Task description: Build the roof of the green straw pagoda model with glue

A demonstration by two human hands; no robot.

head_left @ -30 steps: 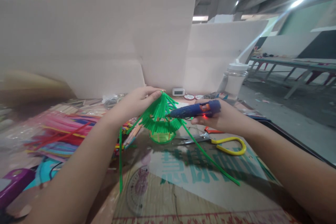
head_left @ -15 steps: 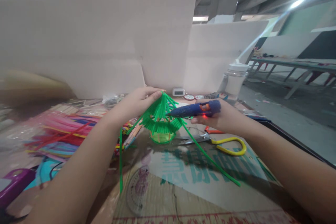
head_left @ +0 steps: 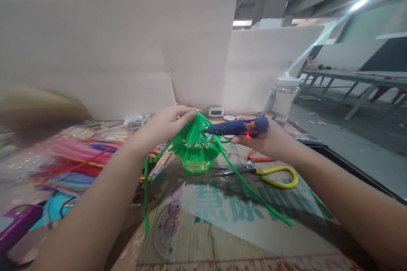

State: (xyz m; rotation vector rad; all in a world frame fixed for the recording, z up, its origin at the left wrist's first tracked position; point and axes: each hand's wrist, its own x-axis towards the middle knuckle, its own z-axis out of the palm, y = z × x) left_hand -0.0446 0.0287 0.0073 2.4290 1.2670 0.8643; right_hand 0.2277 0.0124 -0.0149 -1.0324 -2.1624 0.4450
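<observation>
A green tiered cone-shaped piece made of fuzzy stems (head_left: 199, 150) stands on the table. My left hand (head_left: 178, 119) pinches its top from the left side. In my right hand (head_left: 265, 137) is a dark blue glue gun (head_left: 233, 128) with a red light glowing on it. The gun's nozzle points left and is close to the upper right slope of the green piece; whether it touches cannot be made out. Long green stems trail from the piece on both sides, one passing over the scissors (head_left: 282, 177).
Coloured stems (head_left: 82, 156) lie in a heap at the left, behind a purple tool (head_left: 20, 222). A small white digital device (head_left: 216, 111) and a clear bottle (head_left: 284, 97) stand at the back. White panels (head_left: 127, 51) rise behind the table.
The glue gun in my right hand has shifted slightly up and to the right along the green piece. My left hand has stayed in place.
</observation>
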